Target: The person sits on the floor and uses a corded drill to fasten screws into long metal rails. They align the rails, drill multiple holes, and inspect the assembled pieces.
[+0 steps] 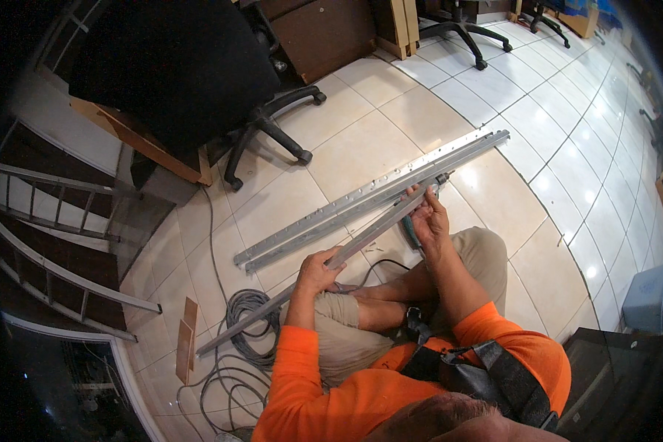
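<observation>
A long grey metal bar [372, 234] lies slantwise across my lap, one end low at the left and the other up at my right hand. My left hand [317, 272] is closed around its middle. Near its upper end my right hand [429, 219] grips it with thumb and fingers. Just beyond and partly hidden by my right hand is a green-bodied power drill [410, 231] with a dark metal chuck [442, 178]. Farther off, several metal channels [331, 214] lie side by side on the floor, the farthest one with a row of holes.
A coiled grey cable [250, 324] sits on the tiles by my left knee, next to small brown boards [186, 335]. Ladders [74, 283] lean at the left. Black office chairs [265, 132] stand ahead. A bluish plastic bin [650, 298] is at the right.
</observation>
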A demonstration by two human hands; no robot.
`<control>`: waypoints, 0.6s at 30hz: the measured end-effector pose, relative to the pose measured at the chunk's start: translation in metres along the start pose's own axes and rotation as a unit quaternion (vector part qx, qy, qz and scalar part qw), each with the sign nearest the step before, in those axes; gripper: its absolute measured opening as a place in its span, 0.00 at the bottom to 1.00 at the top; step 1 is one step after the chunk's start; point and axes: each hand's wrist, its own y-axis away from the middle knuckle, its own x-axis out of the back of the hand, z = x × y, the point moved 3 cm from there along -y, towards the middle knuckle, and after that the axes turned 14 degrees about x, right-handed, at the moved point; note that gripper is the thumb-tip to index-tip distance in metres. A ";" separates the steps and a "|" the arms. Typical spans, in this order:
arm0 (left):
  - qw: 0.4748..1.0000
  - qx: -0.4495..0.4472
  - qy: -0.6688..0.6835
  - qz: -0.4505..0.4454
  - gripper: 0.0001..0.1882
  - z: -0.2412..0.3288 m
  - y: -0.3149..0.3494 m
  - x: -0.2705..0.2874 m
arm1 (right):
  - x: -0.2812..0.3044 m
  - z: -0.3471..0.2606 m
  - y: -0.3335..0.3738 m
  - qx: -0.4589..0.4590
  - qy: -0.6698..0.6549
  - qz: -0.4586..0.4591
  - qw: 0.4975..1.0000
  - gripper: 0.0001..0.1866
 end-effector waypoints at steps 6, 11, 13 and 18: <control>0.997 0.067 -0.019 -0.024 0.28 -0.007 -0.001 0.000 | 0.003 0.001 -0.008 -0.051 -0.033 0.087 0.994 0.19; 0.997 0.053 -0.019 -0.045 0.29 -0.004 0.000 0.000 | 0.012 0.004 -0.013 -0.050 -0.033 0.087 0.994 0.17; 0.992 0.096 0.025 -0.082 0.28 0.011 0.004 0.004 | 0.014 0.003 -0.012 -0.033 -0.024 0.095 0.995 0.16; 0.984 0.131 0.045 -0.117 0.29 0.007 -0.006 -0.001 | 0.027 0.007 -0.023 -0.037 -0.023 0.094 0.995 0.14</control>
